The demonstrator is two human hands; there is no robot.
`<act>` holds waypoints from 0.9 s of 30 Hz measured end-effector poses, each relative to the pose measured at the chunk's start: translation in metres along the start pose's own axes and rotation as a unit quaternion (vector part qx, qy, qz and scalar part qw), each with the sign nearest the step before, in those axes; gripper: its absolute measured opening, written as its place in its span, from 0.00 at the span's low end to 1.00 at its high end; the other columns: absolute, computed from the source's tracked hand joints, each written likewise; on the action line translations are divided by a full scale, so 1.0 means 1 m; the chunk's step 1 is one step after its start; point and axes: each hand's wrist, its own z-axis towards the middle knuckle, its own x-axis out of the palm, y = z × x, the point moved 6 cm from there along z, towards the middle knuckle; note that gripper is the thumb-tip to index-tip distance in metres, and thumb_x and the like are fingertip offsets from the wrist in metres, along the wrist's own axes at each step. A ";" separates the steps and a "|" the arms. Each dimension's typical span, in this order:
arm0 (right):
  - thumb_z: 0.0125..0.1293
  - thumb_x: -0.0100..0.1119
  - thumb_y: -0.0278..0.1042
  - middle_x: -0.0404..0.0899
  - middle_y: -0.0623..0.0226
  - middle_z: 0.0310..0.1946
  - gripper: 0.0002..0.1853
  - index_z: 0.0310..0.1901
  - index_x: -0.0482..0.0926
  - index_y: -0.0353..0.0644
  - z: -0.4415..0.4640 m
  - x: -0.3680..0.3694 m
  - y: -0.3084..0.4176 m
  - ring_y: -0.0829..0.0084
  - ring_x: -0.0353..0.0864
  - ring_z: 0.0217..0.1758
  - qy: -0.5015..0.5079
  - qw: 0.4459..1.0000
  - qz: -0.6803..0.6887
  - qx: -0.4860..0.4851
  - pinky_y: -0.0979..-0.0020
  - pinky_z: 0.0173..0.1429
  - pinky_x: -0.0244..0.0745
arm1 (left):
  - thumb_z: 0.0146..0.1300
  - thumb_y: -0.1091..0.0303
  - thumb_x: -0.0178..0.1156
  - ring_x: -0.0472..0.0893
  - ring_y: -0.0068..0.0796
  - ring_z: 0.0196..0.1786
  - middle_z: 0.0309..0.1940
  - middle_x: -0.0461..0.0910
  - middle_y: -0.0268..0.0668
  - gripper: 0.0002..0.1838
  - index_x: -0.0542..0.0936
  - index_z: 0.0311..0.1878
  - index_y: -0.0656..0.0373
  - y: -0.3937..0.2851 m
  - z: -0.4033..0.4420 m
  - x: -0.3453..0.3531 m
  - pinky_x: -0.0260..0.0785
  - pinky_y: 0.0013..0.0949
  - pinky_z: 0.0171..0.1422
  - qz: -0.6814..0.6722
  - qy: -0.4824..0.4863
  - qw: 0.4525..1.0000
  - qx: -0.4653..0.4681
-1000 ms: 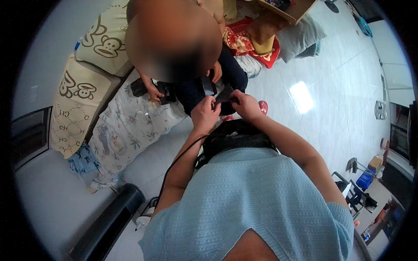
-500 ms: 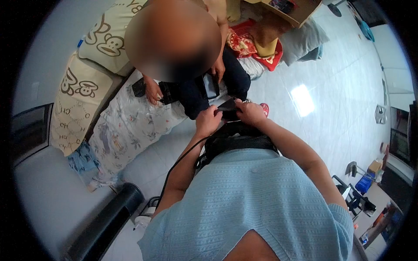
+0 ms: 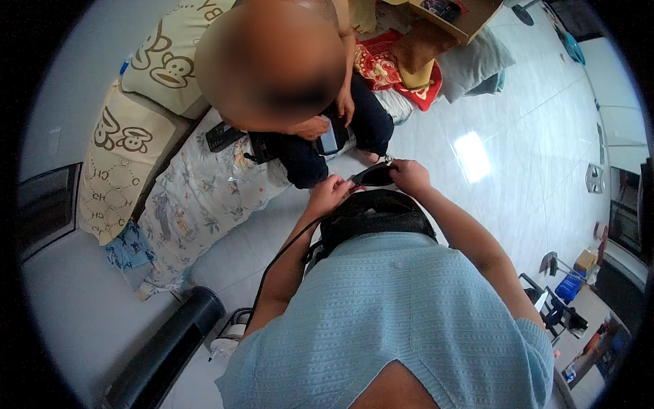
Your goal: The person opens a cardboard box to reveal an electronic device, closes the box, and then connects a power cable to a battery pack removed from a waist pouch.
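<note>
In front of my waist, my right hand point(image 3: 411, 178) grips one end of a flat black item point(image 3: 376, 176) that I cannot identify for certain. My left hand point(image 3: 331, 193) has its fingers pinched together at the item's other end. Just below both hands, a black mesh-like bag point(image 3: 378, 221) sits against my waist. A dark cable point(image 3: 278, 253) runs along my left forearm. Facing me, a seated person has a device with a pale screen point(image 3: 330, 138) on the lap, and that person's hand point(image 3: 315, 128) rests at its edge.
The person sits on a couch with a floral cover point(image 3: 197, 198) and monkey-print cushions point(image 3: 174, 68). Black boxy items point(image 3: 223, 138) lie beside the person. A grey pillow point(image 3: 480, 65), a red patterned cloth point(image 3: 377, 66) and a cardboard box point(image 3: 470, 24) are beyond. A black cylindrical object point(image 3: 167, 347) stands lower left.
My right hand has moved right and my left hand slightly down, spreading the black item between them. The seated person's hand has moved from the black items to the lap device.
</note>
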 end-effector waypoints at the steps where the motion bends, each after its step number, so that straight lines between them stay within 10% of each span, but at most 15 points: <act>1: 0.54 0.50 0.40 0.80 0.55 0.34 0.13 0.36 0.80 0.46 0.000 0.001 -0.008 0.54 0.79 0.39 0.000 1.000 0.000 0.008 0.56 0.45 0.73 | 0.59 0.57 0.58 0.81 0.37 0.31 0.27 0.80 0.44 0.15 0.76 0.33 0.63 0.005 -0.001 0.000 0.69 0.35 0.34 0.000 0.001 1.000 0.000; 27: 0.57 0.48 0.40 0.80 0.52 0.34 0.14 0.43 0.80 0.49 -0.019 0.008 -0.053 0.51 0.79 0.39 -0.015 0.997 0.061 0.039 0.55 0.45 0.73 | 0.60 0.59 0.54 0.81 0.38 0.35 0.30 0.80 0.45 0.14 0.76 0.38 0.62 0.040 -0.007 -0.009 0.70 0.35 0.41 0.036 0.006 0.998 -0.060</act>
